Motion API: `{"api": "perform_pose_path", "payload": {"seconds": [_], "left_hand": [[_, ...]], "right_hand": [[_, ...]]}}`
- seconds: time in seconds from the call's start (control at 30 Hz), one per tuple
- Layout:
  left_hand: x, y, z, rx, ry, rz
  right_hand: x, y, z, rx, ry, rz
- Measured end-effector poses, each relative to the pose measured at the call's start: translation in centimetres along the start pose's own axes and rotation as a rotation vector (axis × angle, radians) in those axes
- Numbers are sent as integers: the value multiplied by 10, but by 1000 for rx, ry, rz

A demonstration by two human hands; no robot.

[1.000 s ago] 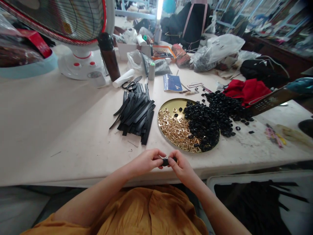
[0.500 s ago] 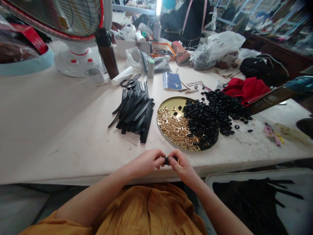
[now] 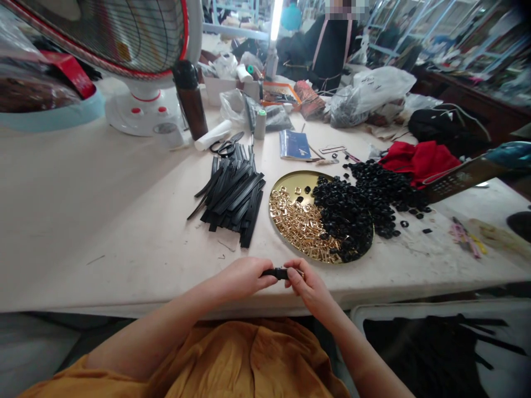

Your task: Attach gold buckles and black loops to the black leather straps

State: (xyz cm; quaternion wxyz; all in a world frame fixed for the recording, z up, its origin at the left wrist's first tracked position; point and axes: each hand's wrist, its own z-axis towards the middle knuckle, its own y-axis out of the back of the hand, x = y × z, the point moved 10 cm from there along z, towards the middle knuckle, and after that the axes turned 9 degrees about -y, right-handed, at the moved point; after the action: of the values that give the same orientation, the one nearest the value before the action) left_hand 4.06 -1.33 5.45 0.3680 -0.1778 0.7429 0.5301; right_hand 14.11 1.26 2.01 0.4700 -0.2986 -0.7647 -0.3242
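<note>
A short black strap stretches between my two hands just above the front edge of the table. My left hand is closed around its left part. With thumb and fingers, my right hand pinches the other end, where a bit of gold metal shows at the fingertips. A small black loop seems to sit round the strap between the hands. Beyond them lies a pile of black straps. A round gold tray holds gold buckles and small black loops, which spill over its right rim.
Scissors, a thread spool, a blue booklet and a dark bottle stand or lie farther back. A fan is at the back left. Red cloth lies right; a white bin holds black strips below the table edge.
My hands have drawn slightly apart, so more of the black strap shows between them. The whole view has shifted a little, with the table things appearing lower.
</note>
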Motion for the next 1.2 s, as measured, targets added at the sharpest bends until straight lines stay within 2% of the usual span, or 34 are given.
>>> {"api": "perform_pose_path", "payload": {"seconds": [0.1, 0.27, 0.43, 0.57, 0.7, 0.87, 1.0, 1.2], "left_hand": [[0, 2, -2, 20, -5, -7], [4, -8, -2, 2, 2, -58], [6, -11, -7, 72, 34, -130], [2, 0, -8, 26, 6, -17], [7, -1, -4, -23, 23, 93], [6, -7, -2, 19, 1, 34], [3, -2, -1, 8, -9, 70], [8, -7, 1, 7, 48, 174]], "right_hand": [[4, 1, -2, -3, 43, -116], [14, -4, -11, -80, 140, -293], [21, -4, -8, -144, 170, -408], [17, -3, -1, -134, 156, -350], [8, -6, -1, -114, 140, -234], [3, -1, 0, -130, 116, -74], [5, -1, 5, -107, 131, -54], [-4, -1, 6, -113, 103, -33]]}}
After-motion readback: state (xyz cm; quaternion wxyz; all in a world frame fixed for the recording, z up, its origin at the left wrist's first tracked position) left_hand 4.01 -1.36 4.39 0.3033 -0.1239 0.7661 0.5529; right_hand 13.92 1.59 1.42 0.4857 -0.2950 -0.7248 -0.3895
